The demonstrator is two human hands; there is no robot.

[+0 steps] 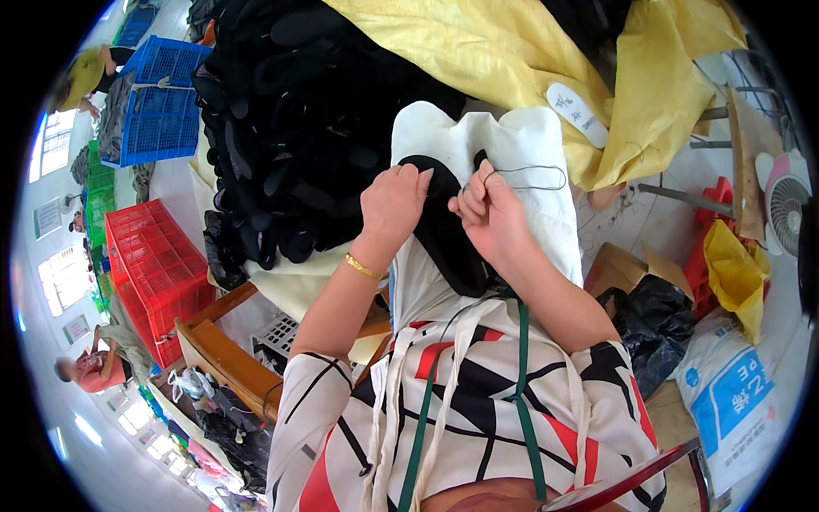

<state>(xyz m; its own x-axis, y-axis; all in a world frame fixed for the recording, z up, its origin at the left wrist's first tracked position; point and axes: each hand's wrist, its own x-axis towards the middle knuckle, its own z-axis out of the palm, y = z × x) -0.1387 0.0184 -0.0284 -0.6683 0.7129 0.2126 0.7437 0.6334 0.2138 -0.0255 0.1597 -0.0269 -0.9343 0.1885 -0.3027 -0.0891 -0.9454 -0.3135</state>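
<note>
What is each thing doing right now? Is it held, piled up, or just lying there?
left hand: grip closed on the black insole
right hand: pinching the thread
black insole: held on the white cloth
thread: looped
white cloth: draped over the lap
black insole pile: heaped
red crate: empty

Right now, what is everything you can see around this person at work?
black sole: one, black, held over the white cloth in the lap
thread: one loop, dark, at the right hand
white cloth: one, white, under the sole
sole pile: many, black, ahead to the left
yellow sheet: one, yellow, top
white insole: one, white, on the yellow sheet
red crate: one, red, left
blue crate: one, blue, upper left
fan: one, pink and white, right
black bag: one, black, lower right
left hand: grips the sole
right hand: pinches the thread
</note>
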